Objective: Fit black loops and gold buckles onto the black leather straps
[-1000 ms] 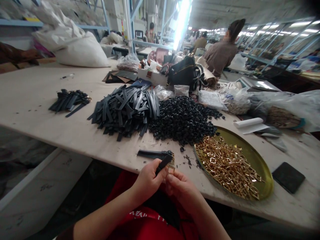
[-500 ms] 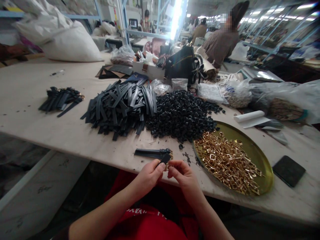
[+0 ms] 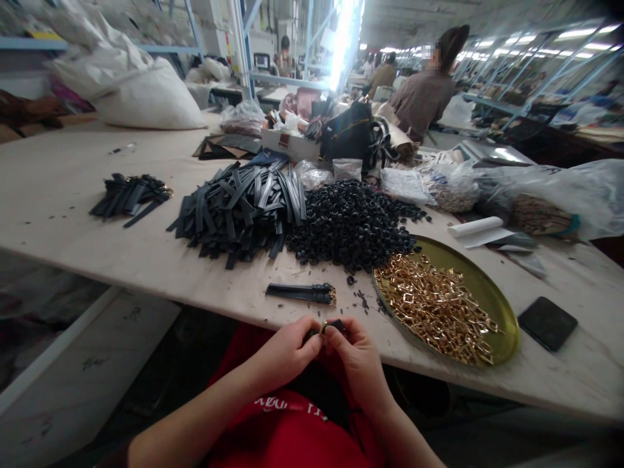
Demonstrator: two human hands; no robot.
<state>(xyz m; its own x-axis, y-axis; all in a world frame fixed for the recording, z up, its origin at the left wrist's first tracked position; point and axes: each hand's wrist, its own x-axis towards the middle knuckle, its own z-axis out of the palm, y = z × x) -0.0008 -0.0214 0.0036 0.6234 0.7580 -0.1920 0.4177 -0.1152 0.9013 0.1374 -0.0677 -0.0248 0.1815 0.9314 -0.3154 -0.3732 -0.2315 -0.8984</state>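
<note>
Both hands are closed in a pinch, meeting at the near edge of the bench (image 3: 73, 214), just above the lap. The left hand (image 3: 285, 351) grips a short black strap piece (image 3: 336, 324) between thumb and fingers; the right hand (image 3: 355, 357) pinches its other end, where a small gold buckle (image 3: 324, 327) shows between the fingertips. The strap is mostly hidden by the fingers, so whether the buckle is already threaded on or only held against it cannot be told.

Progress, judged from the layout: one finished-looking strap with gold end (image 3: 302, 292) lies on the bench just beyond the hands, and a small bundle of straps with gold fittings (image 3: 129, 198) sits far off to the left. Much is left: a large heap of loose black straps (image 3: 238, 211) lies beyond and left of the hands, a mound of black loops (image 3: 353, 224) straight beyond them, and a round brass tray (image 3: 497, 312) to the right is well filled with gold buckles (image 3: 433, 309).

Other things: a dark flat phone-like slab (image 3: 546, 323) lies right of the tray; a roll of white paper (image 3: 475, 227) and clear plastic bags (image 3: 550, 201) sit farther right and beyond. A black bag (image 3: 348, 133) and a white box (image 3: 287, 144) stand past the heaps. Another person in brown (image 3: 422, 97) is seated well beyond the bench.

Nothing lies between the hands and the heaps or the tray; small black scraps dot the bench near the finished strap.
</note>
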